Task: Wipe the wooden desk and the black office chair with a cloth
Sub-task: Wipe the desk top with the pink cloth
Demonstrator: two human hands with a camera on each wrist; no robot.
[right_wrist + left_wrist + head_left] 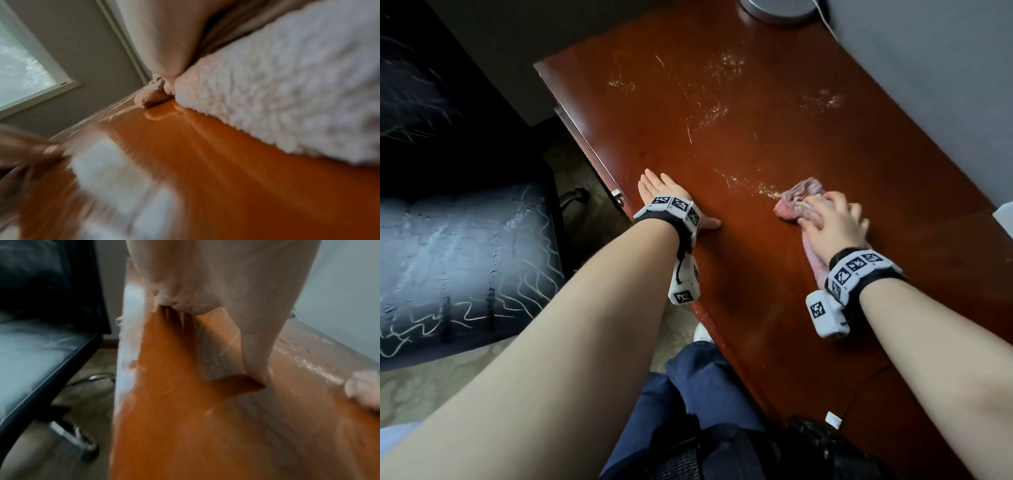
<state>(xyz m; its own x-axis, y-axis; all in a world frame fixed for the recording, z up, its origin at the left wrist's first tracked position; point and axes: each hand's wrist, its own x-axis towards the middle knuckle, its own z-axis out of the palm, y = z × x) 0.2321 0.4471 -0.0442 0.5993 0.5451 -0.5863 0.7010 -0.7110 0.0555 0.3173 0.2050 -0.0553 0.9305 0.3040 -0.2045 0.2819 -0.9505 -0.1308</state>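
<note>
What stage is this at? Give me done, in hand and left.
Done: the near stretch of the wooden desk looks free of marks. In hand: the right hand presses the pink cloth against a white streak; the left hand lies flat on the desk. Left: white smears further up, and the black office chair, which shows pale marks.

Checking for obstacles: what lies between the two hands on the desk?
Only bare reddish-brown wooden desk between the left hand and right hand; head view shows it.

One desk (739,144), one chair (465,240), one cloth (796,200)
</note>
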